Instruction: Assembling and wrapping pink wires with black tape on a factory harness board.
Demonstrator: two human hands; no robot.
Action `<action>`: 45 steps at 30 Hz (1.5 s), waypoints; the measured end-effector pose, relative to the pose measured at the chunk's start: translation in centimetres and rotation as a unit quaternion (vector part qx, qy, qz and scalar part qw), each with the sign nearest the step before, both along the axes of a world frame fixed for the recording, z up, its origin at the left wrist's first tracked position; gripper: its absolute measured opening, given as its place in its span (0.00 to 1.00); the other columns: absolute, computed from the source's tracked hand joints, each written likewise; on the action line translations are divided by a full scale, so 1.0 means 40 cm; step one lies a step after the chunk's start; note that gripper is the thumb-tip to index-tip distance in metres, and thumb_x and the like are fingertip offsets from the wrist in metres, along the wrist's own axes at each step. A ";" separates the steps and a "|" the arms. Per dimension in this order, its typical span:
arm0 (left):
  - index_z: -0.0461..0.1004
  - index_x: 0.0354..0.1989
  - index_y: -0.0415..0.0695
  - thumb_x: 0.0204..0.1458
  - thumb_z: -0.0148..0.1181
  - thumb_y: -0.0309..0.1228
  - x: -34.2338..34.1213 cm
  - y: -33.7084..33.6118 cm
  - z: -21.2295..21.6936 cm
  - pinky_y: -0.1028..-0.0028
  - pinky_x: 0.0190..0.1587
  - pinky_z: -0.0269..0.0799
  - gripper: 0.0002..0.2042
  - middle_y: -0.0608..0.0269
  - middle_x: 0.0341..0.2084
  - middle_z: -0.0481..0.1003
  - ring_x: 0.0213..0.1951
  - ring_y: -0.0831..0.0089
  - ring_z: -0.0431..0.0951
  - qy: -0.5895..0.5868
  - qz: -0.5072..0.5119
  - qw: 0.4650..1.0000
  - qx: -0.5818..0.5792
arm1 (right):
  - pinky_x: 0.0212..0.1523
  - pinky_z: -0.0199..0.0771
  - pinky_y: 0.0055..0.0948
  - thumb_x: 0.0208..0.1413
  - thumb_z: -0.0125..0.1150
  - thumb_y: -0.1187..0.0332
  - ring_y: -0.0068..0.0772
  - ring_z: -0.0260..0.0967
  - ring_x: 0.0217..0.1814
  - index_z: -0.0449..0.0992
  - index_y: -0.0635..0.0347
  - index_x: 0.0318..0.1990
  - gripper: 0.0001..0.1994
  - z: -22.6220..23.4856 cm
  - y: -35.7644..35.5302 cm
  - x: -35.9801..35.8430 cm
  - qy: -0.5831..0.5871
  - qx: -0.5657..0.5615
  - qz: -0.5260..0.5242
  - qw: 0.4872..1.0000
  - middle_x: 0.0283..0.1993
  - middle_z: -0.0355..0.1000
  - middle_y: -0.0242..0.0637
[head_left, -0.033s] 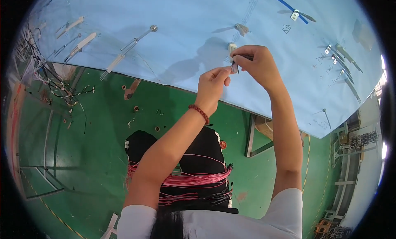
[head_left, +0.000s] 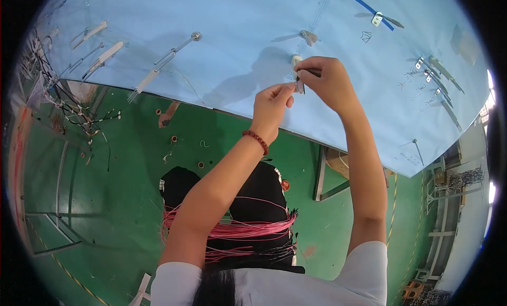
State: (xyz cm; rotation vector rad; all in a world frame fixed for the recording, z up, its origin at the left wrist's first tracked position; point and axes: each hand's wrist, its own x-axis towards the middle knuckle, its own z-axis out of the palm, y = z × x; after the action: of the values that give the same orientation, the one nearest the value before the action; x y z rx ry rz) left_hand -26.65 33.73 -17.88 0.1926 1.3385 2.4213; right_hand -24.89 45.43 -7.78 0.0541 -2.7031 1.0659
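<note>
On the pale blue board, my left hand (head_left: 271,106) pinches at the lower end of a small flat grey piece (head_left: 300,86). Its fingers are closed, and what lies between thumb and forefinger is mostly hidden. Just right of it, my right hand (head_left: 328,80) is closed in a pinch round a thin dark piece (head_left: 315,72), whose kind I cannot make out. A small whitish block (head_left: 296,60) stands at the right fingertips. Across my lap lie several pink wires (head_left: 248,230), some with black ends.
Long metal rods with pale sleeves (head_left: 147,80) jut from the board's left part. Several clips (head_left: 429,78) stand at its right. A blue strip (head_left: 364,5) runs near the far edge. Loose cables (head_left: 84,121) hang at left. A metal frame (head_left: 320,179) stands under the board.
My right hand has shifted very slightly to the left at the small grey piece. The left hand keeps almost the same place.
</note>
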 end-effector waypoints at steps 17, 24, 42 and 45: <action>0.68 0.53 0.40 0.57 0.52 0.33 0.024 -0.040 -0.024 0.80 0.26 0.57 0.16 0.74 0.19 0.61 0.23 0.84 0.58 0.049 -0.047 0.998 0.015 | 0.15 0.46 0.17 0.56 0.51 0.62 0.16 0.52 0.18 0.66 0.55 0.25 0.10 -0.219 -0.019 0.092 -0.090 -0.463 -0.125 0.873 0.20 0.62 0.26; 0.59 0.61 0.45 0.57 0.50 0.32 0.038 -0.062 -0.019 0.81 0.25 0.55 0.22 0.72 0.21 0.65 0.23 0.84 0.58 0.089 -0.060 0.994 -0.010 | 0.19 0.49 0.20 0.55 0.47 0.59 0.18 0.51 0.21 0.66 0.55 0.31 0.10 -0.202 -0.018 0.069 -0.176 -0.491 -0.078 0.850 0.22 0.59 0.26; 0.54 0.61 0.44 0.58 0.49 0.32 0.046 -0.093 -0.079 0.79 0.30 0.62 0.23 0.68 0.22 0.66 0.26 0.81 0.64 0.095 -0.072 0.992 -0.039 | 0.49 0.68 0.30 0.48 0.60 0.73 0.30 0.67 0.42 0.64 0.62 0.48 0.19 -0.219 -0.001 0.058 -0.143 -0.387 0.066 0.908 0.38 0.66 0.36; 0.55 0.61 0.44 0.57 0.49 0.32 0.048 -0.103 -0.075 0.79 0.29 0.61 0.23 0.69 0.21 0.65 0.25 0.82 0.63 0.117 -0.070 0.988 -0.066 | 0.52 0.67 0.30 0.45 0.64 0.76 0.28 0.66 0.48 0.65 0.61 0.48 0.21 -0.211 0.015 0.056 -0.134 -0.359 0.103 0.918 0.42 0.66 0.35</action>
State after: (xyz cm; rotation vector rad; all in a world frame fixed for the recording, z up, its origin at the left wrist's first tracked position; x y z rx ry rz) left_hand -24.73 29.61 -20.88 0.5320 1.5247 2.2367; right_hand -22.67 46.04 -16.21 0.0678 -2.3675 2.2023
